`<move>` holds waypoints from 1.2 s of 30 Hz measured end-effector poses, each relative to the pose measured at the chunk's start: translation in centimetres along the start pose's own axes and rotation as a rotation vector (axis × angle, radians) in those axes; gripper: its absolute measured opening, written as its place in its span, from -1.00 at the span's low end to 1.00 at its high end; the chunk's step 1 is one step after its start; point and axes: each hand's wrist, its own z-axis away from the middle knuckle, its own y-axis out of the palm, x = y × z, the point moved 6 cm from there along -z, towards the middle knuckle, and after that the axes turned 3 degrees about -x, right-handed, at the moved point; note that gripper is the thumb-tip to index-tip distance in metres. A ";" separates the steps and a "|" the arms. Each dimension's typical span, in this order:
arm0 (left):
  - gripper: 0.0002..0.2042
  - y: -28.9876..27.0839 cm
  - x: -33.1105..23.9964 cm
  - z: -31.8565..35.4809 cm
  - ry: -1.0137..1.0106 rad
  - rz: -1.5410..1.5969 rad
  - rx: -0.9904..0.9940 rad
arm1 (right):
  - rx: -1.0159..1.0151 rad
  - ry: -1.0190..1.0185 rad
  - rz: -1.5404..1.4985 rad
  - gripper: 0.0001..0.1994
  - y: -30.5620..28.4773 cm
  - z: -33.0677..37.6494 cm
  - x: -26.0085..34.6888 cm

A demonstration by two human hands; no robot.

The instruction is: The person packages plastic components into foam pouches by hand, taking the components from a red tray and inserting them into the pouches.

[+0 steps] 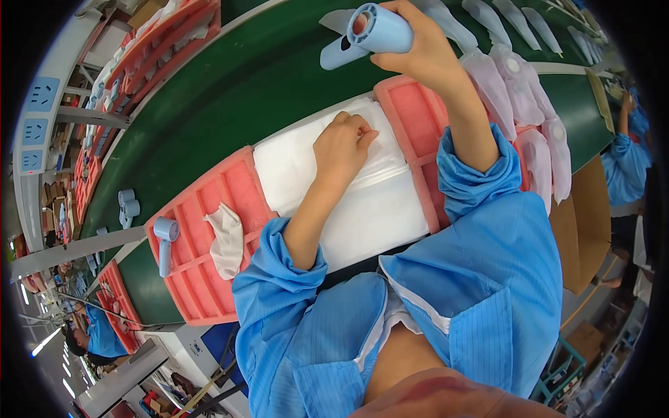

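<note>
as device [390, 29] is held, box markings [197, 347] unreadable

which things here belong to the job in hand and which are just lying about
Likely part of the job:
light-blue device, held in the right hand
white sheets, under the left hand
white-sleeved items, at the right
similar device, on the left pink tray

Probably just lying about:
cream cloth, near the similar device
cardboard box, far right
</note>
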 end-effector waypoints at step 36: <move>-0.66 -11.4 -4.7 3.5 0.365 0.533 -0.680 | 0.142 -0.391 0.190 -0.24 7.2 4.3 3.0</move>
